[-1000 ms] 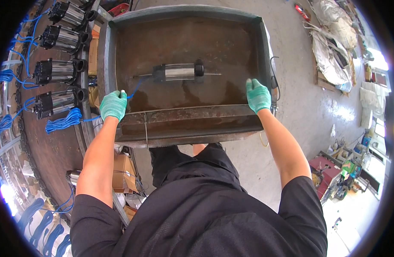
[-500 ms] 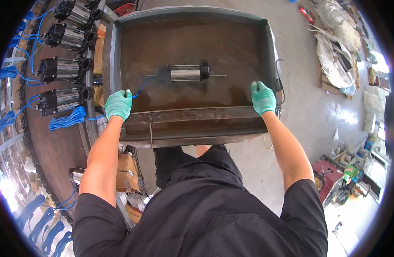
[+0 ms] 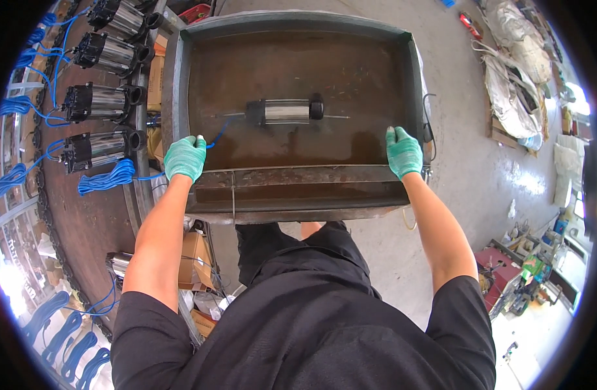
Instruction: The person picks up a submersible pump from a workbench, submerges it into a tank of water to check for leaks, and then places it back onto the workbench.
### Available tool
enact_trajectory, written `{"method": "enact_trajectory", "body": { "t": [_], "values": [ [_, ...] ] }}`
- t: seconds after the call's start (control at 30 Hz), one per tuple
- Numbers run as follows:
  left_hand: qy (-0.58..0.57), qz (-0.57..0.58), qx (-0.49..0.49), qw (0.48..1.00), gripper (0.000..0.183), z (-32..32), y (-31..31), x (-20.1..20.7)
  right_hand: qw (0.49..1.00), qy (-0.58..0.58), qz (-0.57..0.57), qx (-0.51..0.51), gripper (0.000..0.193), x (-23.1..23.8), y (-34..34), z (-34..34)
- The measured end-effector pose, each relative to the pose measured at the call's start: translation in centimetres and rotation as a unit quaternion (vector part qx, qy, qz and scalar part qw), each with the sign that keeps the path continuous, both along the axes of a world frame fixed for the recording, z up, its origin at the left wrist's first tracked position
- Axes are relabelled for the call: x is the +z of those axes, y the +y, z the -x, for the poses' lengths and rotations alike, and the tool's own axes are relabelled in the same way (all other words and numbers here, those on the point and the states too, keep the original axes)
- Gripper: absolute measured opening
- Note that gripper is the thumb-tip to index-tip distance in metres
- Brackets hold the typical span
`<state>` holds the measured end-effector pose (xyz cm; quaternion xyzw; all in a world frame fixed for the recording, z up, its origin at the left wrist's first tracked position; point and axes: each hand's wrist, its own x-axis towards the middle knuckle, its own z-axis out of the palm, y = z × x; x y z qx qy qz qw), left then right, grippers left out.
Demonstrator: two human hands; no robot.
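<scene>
I'm seeing silver-black cylindrical pump lying lengthwise L-R mid-frame in rusty metal water tank, above both hands; left gloved hand nearer, gripping tank rim; right gloved hand gripping rim too.

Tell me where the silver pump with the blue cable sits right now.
In the head view the silver pump lies on its side in the middle of the rusty tank, ahead of and between the left hand and right hand.
</scene>
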<state>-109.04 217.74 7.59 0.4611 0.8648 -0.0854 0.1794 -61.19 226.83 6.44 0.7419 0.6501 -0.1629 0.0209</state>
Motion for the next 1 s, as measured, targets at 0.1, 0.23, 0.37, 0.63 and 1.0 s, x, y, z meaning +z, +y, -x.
{"method": "enact_trajectory", "body": {
  "t": [0.1,0.23,0.37,0.63,1.0],
  "values": [
    [0.002,0.0,-0.003,1.0,0.043,0.12,0.0,-0.07,1.0,0.004,-0.012,0.007,0.042,-0.34,0.0,-0.18],
    [-0.001,-0.003,-0.003,1.0,0.044,0.04,0.0,0.0,0.999,0.02,-0.037,0.007,0.039,-0.55,-0.12,-0.28],
    [0.001,0.004,-0.006,1.0,0.043,0.13,-0.01,-0.11,0.999,0.017,-0.031,0.006,0.039,-0.73,-0.07,-0.37],
    [0.007,0.0,-0.01,1.0,0.044,0.05,-0.09,-0.11,1.0,-0.001,-0.014,0.003,0.041,-0.48,-0.06,-0.24],
    [0.003,0.003,-0.01,1.0,0.043,-0.03,0.16,0.26,1.0,0.016,-0.021,-0.005,0.041,0.03,0.0,0.04]
  ]
}}
